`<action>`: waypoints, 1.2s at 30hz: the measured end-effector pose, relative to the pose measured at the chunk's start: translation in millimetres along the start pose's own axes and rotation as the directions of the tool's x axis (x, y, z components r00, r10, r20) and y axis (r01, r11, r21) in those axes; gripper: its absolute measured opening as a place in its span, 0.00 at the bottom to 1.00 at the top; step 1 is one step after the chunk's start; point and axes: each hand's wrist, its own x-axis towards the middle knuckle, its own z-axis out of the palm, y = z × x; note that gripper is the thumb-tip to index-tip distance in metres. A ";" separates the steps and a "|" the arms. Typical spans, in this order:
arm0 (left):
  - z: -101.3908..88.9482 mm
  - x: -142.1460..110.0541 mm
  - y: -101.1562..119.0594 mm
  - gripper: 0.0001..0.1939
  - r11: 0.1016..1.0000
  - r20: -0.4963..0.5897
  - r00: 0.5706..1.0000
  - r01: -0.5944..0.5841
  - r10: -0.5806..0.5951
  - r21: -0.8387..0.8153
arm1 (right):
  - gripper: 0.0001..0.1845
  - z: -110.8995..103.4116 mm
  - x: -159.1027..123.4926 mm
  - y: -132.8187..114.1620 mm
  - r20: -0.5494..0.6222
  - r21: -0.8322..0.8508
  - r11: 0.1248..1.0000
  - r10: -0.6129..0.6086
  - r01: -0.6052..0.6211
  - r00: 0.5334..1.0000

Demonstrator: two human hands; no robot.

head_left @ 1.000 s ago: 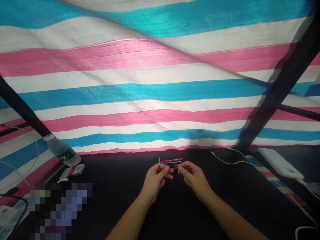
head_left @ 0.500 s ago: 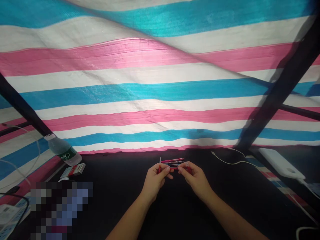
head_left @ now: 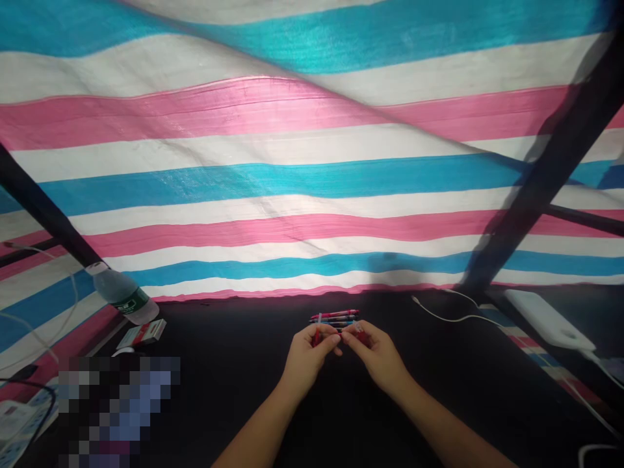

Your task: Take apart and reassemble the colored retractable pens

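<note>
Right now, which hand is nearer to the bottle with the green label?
Left. The left hand is to the right of the bottle and closer to the camera; the right hand is farther right, beyond the left one.

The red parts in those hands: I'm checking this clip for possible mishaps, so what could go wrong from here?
The left hand and right hand hold the red parts by the fingers, so one might slip and drop onto the dark table. Both hands are also close to the row of pens, so a finger could nudge them out of line.
</note>
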 end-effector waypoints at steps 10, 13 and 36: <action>-8.8 2.7 4.6 0.20 0.995 -0.106 0.990 -0.097 0.095 -0.019 | 0.26 -5.9 -3.5 -13.4 0.165 0.203 0.973 0.076 -0.109 0.983; -11.4 2.6 6.9 0.20 0.992 -0.115 0.986 -0.126 0.124 -0.011 | 0.23 -7.4 -2.8 -19.0 0.176 0.184 0.981 0.022 -0.055 0.984; -12.2 2.9 3.8 0.21 0.988 -0.157 0.976 -0.144 0.151 0.054 | 0.15 -9.1 5.3 -7.3 -0.108 0.390 0.920 0.098 -0.048 0.989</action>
